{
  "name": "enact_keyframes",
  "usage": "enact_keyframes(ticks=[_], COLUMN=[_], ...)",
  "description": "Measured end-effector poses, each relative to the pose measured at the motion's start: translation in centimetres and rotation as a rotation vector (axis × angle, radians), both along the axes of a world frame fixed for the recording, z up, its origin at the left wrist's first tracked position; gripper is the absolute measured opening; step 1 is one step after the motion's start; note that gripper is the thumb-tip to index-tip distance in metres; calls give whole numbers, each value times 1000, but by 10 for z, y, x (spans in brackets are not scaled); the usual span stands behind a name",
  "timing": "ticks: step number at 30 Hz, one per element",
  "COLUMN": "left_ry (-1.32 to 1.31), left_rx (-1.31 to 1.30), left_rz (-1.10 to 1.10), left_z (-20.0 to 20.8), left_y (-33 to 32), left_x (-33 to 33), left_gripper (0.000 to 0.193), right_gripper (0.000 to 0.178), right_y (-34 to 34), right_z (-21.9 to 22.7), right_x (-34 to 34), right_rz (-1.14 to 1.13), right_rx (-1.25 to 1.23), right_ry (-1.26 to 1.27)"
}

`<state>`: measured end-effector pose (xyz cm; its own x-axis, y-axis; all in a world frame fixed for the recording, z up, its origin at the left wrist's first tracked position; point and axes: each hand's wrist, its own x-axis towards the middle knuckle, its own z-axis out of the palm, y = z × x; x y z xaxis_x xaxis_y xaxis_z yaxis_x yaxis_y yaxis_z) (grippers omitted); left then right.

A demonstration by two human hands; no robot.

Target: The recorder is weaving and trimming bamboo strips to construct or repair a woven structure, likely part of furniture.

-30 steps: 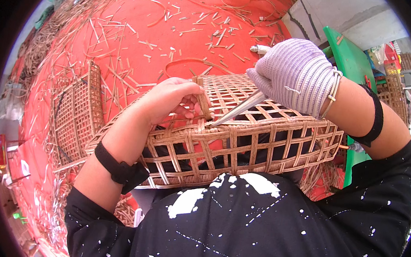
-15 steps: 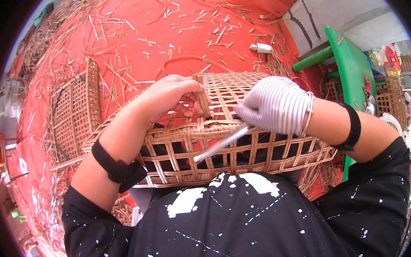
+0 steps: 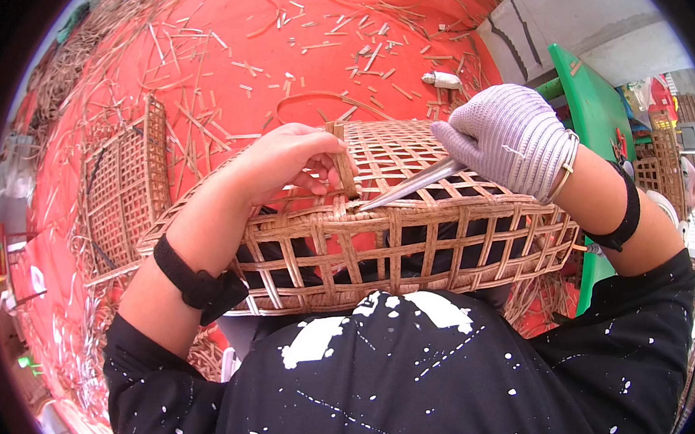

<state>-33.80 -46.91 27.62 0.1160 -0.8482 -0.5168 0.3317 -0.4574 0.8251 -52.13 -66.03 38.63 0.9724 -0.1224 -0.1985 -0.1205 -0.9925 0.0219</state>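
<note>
A woven brown basket [image 3: 443,215] lies across my lap, its open-lattice side facing me. My bare left hand [image 3: 283,161] is closed at its rim, thumb and fingers pinching a flat brown weaving strip [image 3: 343,165] that stands up from the edge. In a pale lilac knitted glove, my right hand [image 3: 511,139] grips a tapered metal awl [image 3: 417,184]. The awl slants down to the left, its point at the rim just right of the strip's base. Whether the point has gone into the weave, I cannot tell.
Another lattice panel [image 3: 126,191] stands on the red floor covering [image 3: 240,19] at the left. Cut strip scraps lie scattered beyond the basket. At the right are a green board [image 3: 589,112] and a pale concrete block [image 3: 534,29].
My right hand has risen and moved right with the awl. The awl's point has gone from in front of the basket's side up to the rim beside the strip. My left hand stays put.
</note>
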Motion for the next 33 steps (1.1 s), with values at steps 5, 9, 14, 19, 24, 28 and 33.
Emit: enact_keyframes(ticks=[5,9,14,19,24,28,33], left_ry=[-3,7,1,4,8,-14,1], left_rx=[22,28,15,26,28,29,48], left_rz=[-22,-21,9,-43,-44,-7,-28], left_z=[-2,-3,-3,-4,-6,-7,-6], left_y=[0,0,1,-1,-1,0,-1], left_x=[4,5,1,4,6,4,5], left_gripper=[24,24,28,25,25,26,27], right_gripper=[47,46,50,48,50,49,46], right_y=[9,10,4,-8,-26,-30,-38], right_z=[5,5,-5,-20,-45,-66,-72], right_x=[1,2,-2,-4,6,7,10], right_rz=[87,-28,-220,-91,-103,-121,-22], right_rx=[-157,-101,142,202,435,518,527], right_ry=[-86,42,239,133,193,195,153])
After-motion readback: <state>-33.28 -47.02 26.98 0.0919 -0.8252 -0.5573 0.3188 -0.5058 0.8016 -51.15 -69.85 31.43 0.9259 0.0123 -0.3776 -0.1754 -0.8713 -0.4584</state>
